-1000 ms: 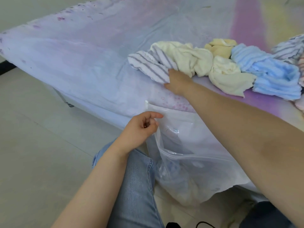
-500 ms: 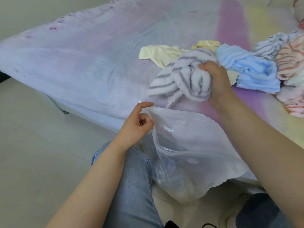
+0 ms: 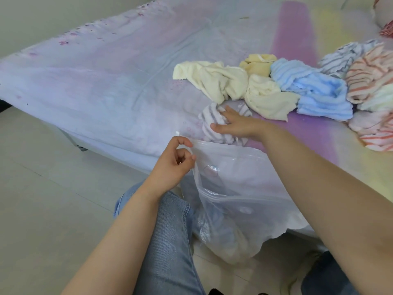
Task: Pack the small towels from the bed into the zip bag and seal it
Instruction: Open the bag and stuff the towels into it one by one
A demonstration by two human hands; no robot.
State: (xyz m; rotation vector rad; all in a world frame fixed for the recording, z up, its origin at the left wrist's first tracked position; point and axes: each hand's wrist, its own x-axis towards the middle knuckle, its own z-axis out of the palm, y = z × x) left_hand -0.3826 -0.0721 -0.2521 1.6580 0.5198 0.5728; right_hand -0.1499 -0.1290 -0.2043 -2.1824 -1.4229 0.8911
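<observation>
A clear zip bag (image 3: 229,201) hangs off the bed's front edge with some towels inside near its bottom. My left hand (image 3: 174,165) pinches the bag's top left rim and holds the mouth apart. My right hand (image 3: 236,124) grips a grey-striped white towel (image 3: 209,120) just above the bag's mouth, pressed against the bed. Further back on the bed lie cream towels (image 3: 219,81), a yellow towel (image 3: 257,62), blue towels (image 3: 314,92), another grey-striped towel (image 3: 348,54) and orange-striped towels (image 3: 372,81).
The bed (image 3: 106,81) has a pale lilac sheet with pink and yellow patches. Pale tiled floor (image 3: 42,199) lies to the left. My knees in blue jeans (image 3: 168,237) are below the bag.
My right hand picked the grey-striped towel out of the pile, lifted it, and has now brought it down to the bag's mouth. My left hand stayed on the bag's rim.
</observation>
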